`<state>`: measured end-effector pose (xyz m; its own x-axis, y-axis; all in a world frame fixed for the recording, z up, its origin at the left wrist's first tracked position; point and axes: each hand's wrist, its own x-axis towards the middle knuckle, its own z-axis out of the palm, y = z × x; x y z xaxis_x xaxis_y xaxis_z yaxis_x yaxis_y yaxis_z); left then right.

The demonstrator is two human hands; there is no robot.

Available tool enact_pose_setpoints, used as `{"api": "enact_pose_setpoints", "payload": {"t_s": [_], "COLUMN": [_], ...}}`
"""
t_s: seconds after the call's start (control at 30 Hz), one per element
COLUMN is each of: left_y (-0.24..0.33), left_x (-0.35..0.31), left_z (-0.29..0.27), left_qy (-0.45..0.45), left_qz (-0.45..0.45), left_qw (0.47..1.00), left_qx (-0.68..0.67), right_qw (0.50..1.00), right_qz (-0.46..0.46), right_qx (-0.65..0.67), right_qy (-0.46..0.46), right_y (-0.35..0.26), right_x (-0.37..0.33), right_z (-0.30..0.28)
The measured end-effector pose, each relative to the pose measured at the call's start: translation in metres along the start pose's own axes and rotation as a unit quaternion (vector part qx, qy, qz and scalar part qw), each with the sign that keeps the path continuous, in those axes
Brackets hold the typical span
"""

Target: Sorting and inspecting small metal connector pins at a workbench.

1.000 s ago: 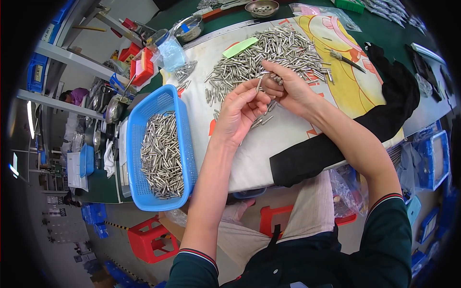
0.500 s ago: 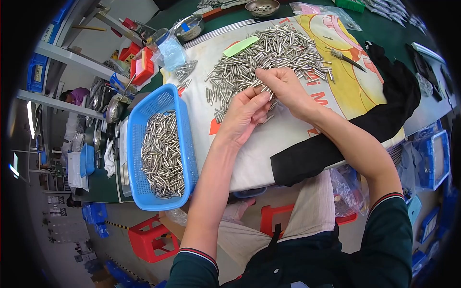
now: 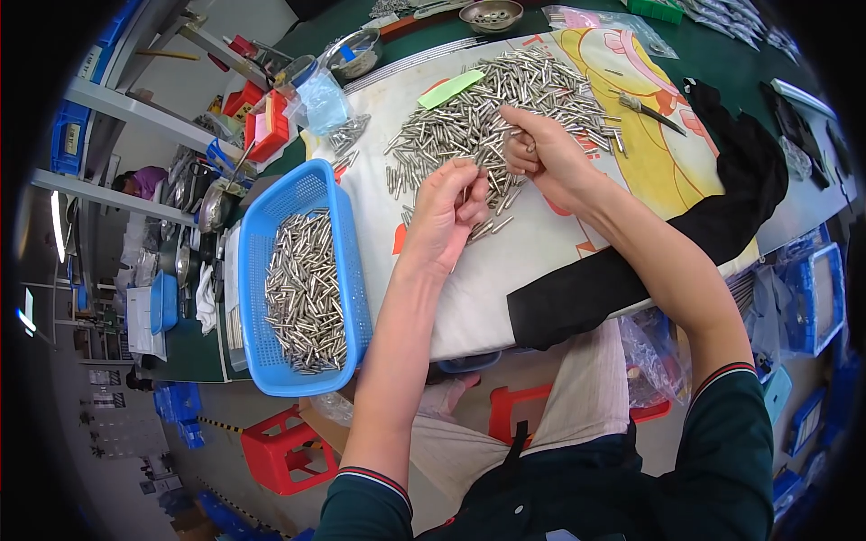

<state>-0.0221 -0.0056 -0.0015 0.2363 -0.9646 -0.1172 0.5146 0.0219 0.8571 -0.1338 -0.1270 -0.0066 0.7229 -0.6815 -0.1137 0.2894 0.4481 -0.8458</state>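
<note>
Nearest the body, both bare forearms run up from dark sleeves with striped cuffs to the pale printed cloth (image 3: 541, 261) that covers the worktop (image 3: 722, 54). The left hand (image 3: 448, 209) rests on that cloth with its fingers curled in narrow, the tips pinching a few metal pins (image 3: 483, 194) at the near edge of the heap; how many it holds cannot be told. Just to its right and a little farther out, the right hand (image 3: 539, 149) is likewise closed over pins, thumb pressed against the bent fingers, its knuckles almost touching the left hand's fingertips.

Below the right wrist a black cloth (image 3: 631, 279) lies over the worktop's near edge and trails away to the right. To the left of the left hand, near its wrist, stands a blue plastic basket (image 3: 271, 361) with a layer of the same pins lying inside.

Beyond both hands spreads the big heap of pins (image 3: 505, 99), loose on the cloth and reaching away past the fingertips. A green card (image 3: 451, 88) lies on the heap just beyond the left hand. Farther right of the right hand a small metal tool (image 3: 645, 108) lies on the yellow print. At the far edge, beyond the heap, sit a round metal bowl (image 3: 492, 13) and a clear plastic bag (image 3: 320, 99).
</note>
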Motion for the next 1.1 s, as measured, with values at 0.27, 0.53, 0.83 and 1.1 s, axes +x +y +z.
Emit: {"api": "enact_pose_setpoints", "payload": {"t_s": [0.27,0.53,0.83,1.1], "left_y": [0.001,0.001,0.0,-0.003], "left_x": [0.003,0.001,0.001,0.004], "left_z": [-0.007,-0.003,0.002,-0.006], "left_qy": [0.023,0.021,0.023,0.029], "left_qz": [0.074,0.035,0.009,0.019], "left_qw": [0.996,0.999,0.999,0.999], "left_qx": [-0.036,0.013,0.041,0.027], "right_qw": [0.95,0.806,0.936,0.888], "right_qz": [-0.18,-0.339,-0.17,-0.285], "right_qx": [-0.254,-0.484,-0.284,-0.354], "right_qy": [0.019,0.027,-0.119,-0.062], "right_y": [0.001,0.01,0.0,0.009], "right_x": [0.0,0.002,-0.01,-0.01], "right_z": [0.002,0.004,0.012,0.014]}}
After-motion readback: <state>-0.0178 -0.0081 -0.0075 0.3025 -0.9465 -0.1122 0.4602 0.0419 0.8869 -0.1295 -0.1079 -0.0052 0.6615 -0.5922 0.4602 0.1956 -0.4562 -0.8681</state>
